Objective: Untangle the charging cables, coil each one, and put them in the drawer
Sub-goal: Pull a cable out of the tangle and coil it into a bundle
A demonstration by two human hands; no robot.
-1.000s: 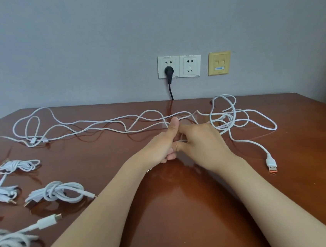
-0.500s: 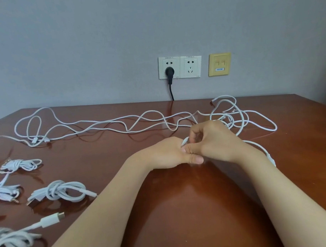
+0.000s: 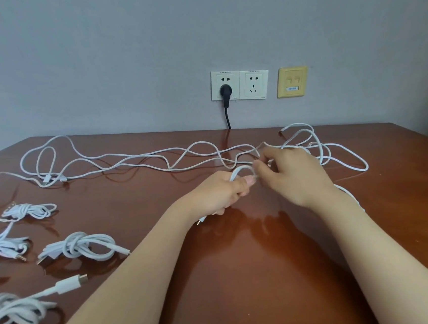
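From the head view, the left hand (image 3: pixel 226 191) is curled around a white cable (image 3: pixel 242 168) near the middle of the brown bench (image 3: pixel 246 277), and a short loop of that cable arches up out of its fist. The right hand (image 3: pixel 293 174), just beside it, pinches the far end of the loop between thumb and fingertips. Behind both hands the tangled cables (image 3: pixel 138 159) sprawl across the back of the bench, bunching into loose loops on the right. Four coiled cables (image 3: pixel 79 246) lie well apart along the left edge. On the wall, a black plug (image 3: pixel 225 91) sits in a white wall socket (image 3: pixel 239 84), next to a yellow wall plate (image 3: pixel 291 82).
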